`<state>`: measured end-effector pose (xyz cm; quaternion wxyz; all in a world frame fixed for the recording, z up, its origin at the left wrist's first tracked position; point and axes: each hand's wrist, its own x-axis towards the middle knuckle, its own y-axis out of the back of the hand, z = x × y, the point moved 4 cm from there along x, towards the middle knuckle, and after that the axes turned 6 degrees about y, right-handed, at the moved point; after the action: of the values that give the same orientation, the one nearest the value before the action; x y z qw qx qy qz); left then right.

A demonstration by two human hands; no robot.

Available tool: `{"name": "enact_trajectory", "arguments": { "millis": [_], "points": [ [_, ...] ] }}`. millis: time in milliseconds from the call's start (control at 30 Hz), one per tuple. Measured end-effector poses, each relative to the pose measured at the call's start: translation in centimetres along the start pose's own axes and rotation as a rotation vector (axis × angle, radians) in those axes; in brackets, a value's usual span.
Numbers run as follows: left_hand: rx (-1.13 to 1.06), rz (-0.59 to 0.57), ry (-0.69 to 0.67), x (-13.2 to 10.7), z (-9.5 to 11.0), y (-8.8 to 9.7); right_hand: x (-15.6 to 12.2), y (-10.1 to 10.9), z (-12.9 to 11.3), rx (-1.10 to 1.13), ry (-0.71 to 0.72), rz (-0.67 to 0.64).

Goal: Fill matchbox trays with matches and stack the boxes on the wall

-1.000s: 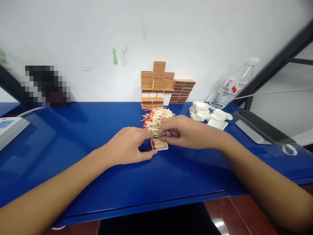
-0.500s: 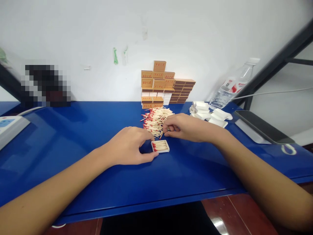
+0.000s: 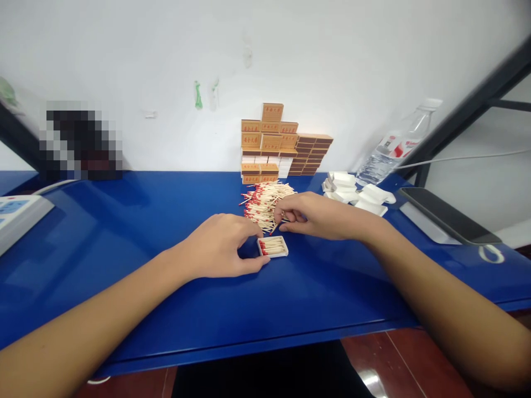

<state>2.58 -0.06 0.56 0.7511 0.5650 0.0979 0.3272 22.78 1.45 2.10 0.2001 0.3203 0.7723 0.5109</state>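
Left hand (image 3: pixel 224 246), half-open, pinches white tray (image 3: pixel 280 256) | right hand (image 3: pixel 307 214), curled, seems gathering at match pile (image 3: pixel 263 203); its hold I cannot tell | next needs careful alignment

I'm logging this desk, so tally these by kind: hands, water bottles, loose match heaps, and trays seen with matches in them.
Left hand and right hand: 2
Water bottle: 1
Loose match heap: 1
Tray with matches: 1
Total: 5

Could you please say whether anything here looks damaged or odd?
Yes: a ragged green mark stands out on the white wall, left of the stacked brown matchboxes. The loose red-tipped wooden matches seem heaped, not spilled.
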Motion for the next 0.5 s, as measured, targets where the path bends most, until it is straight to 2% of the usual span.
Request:
{"name": "enact_trajectory", "arguments": {
  "millis": [133, 367, 500],
  "points": [
    [0.006, -0.008, -0.005, 0.01, 0.01, -0.06, -0.03, -0.21, 0.11, 0.013, 0.006, -0.023],
    [0.013, -0.016, 0.013, 0.05, -0.11, 0.14, -0.46, -0.25, 0.05, -0.01, -0.133, -0.112],
    [0.016, -0.015, 0.016, -0.02, -0.15, 0.16, -0.73, 0.25, -0.37, 0.02, -0.129, -0.1]
  ]
}}
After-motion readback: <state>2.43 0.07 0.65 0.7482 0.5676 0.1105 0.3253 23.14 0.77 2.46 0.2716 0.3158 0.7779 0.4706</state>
